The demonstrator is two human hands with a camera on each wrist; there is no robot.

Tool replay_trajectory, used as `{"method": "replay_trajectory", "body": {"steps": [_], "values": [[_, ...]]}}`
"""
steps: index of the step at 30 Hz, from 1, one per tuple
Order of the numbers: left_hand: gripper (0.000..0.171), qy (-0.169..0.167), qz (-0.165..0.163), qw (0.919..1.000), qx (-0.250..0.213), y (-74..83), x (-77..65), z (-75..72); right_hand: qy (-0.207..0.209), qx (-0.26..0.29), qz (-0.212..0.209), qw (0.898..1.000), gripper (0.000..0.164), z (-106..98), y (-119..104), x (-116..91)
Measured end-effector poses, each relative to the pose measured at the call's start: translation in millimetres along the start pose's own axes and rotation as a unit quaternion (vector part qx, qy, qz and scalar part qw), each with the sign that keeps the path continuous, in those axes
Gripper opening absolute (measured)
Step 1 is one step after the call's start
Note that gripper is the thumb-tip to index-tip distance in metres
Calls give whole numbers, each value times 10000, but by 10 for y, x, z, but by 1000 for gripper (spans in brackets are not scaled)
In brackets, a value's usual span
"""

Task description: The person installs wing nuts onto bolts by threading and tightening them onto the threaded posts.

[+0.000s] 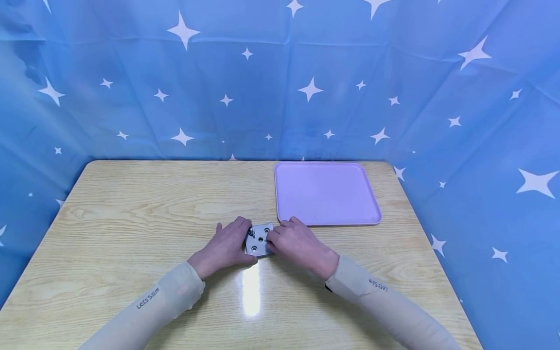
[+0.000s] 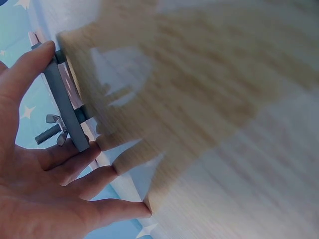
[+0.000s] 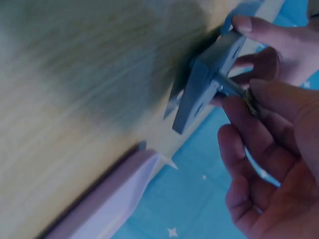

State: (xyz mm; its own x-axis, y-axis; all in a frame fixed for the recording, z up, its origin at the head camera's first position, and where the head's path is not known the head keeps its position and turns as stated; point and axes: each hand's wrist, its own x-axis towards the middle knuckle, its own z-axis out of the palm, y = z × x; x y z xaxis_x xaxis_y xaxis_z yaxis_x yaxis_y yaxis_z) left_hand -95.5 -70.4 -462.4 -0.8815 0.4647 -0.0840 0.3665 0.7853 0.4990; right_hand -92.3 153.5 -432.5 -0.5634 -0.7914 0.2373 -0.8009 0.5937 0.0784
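A grey metal plate (image 1: 264, 248) with several round holes is at the middle of the table. My left hand (image 1: 227, 245) grips it by opposite edges, thumb on the near side and fingers on the far side. Through the plate's left part stands a threaded bolt (image 2: 46, 134) carrying a wing nut (image 2: 62, 138). My right hand (image 1: 299, 245) is at the plate's right side. Thumb and index finger there pinch a small wing nut (image 3: 252, 104) at the end of a second bolt (image 3: 229, 85), mostly hidden by the fingers. Dark bolt heads (image 2: 81, 113) show beneath the plate.
A shallow purple tray (image 1: 325, 194) lies at the back right of the wooden table (image 1: 144, 214), just beyond my right hand. Blue cloth (image 1: 262, 73) with white stars hangs behind the table and along its sides.
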Motion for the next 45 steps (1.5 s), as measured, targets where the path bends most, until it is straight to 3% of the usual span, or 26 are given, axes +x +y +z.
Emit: {"method": "replay_trajectory", "body": {"steps": [5, 10, 13, 18, 23, 35, 45], "values": [[79, 12, 9, 10000, 35, -4, -1, 8, 22, 200, 415, 9989, 25, 12, -41, -4], [77, 15, 46, 10000, 73, -7, -3, 12, -159, 365, 524, 9978, 28, -45, -12, -10], [76, 9, 64, 9999, 89, -10, -5, 7, -377, 625, 252, 9970, 28, -118, 52, -14], [75, -14, 43, 10000, 82, -15, -5, 2, -776, 523, -779, 9926, 47, -200, 161, -19], [75, -36, 36, 9999, 104, -14, 2, 12, -834, 184, -1099, 9903, 36, -198, 183, -10], [72, 43, 26, 10000, 51, -5, 11, 8, -395, -70, -766, 9963, 12, -87, 155, 18], [75, 100, 70, 9999, 104, -8, 3, 4, 13, -270, -79, 9996, 27, 43, 59, 37]]}}
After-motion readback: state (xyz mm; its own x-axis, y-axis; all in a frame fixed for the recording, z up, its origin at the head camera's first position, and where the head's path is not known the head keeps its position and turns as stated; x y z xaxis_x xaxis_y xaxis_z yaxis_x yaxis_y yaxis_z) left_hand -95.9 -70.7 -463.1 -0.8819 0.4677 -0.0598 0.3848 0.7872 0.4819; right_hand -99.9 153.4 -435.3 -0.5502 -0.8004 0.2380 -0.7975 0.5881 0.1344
